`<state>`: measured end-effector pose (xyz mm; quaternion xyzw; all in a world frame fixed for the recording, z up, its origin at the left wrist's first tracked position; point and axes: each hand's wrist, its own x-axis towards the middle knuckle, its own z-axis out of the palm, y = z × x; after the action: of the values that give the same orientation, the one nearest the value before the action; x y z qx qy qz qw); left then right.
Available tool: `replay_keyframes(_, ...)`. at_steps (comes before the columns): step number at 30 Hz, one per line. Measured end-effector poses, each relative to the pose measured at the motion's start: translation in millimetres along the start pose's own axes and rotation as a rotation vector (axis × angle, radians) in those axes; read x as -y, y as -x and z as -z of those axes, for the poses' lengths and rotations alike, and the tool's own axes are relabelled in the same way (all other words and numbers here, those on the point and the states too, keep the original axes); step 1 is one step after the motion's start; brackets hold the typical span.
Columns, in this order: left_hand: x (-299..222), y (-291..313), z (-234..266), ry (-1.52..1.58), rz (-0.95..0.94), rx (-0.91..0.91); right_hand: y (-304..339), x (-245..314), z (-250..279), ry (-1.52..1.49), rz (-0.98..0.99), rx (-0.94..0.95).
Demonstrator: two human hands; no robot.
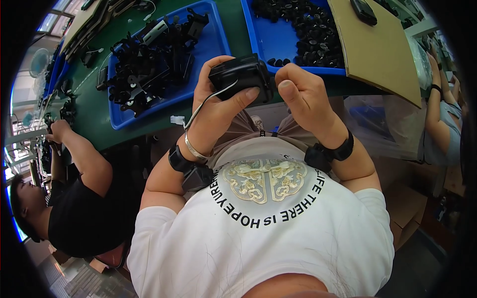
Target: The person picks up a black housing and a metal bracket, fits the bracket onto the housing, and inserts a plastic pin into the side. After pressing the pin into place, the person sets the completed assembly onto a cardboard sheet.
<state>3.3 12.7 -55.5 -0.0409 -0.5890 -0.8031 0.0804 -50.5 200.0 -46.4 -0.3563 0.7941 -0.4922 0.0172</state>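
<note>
A black plastic housing is gripped in my left hand, the thumb lying along its near side and the fingers behind it. From the housing a thin grey-white cable hangs past my wrist to a small white connector. My right hand is closed close to the housing's right side, its index finger curled toward the thumb. Whatever those fingers may hold is hidden. Just beyond it, small black knob-like parts lie at the near edge of a blue tray.
Another blue tray at the left holds a pile of black brackets. Both trays rest on a green table. A cardboard sheet overlaps the right tray, with a black device on it. Co-workers sit at left and right.
</note>
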Motion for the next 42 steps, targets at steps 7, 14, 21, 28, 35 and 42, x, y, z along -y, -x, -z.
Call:
replay_keyframes(7,0,2,-2,-0.031,-0.004,-0.014,-6,2,-10,0.037,0.035,-0.089)
replay_keyframes(14,-2,0,-4,-0.061,-0.017,-0.031,-4,9,-18,-0.185,-0.025,-0.191)
replay_keyframes(21,-10,-1,-8,-0.305,-0.107,0.034,-10,6,-12,-0.105,0.065,-0.200)
replay_keyframes(28,9,0,4,-0.057,0.111,0.095,-16,-1,-10,0.134,0.176,-0.219)
replay_keyframes(35,7,-2,-1,0.030,0.014,-0.017,-12,1,3,0.003,0.217,-0.191)
replay_keyframes(42,12,-3,-3,0.190,-0.060,-0.110,-2,15,-8,0.085,0.397,-0.087)
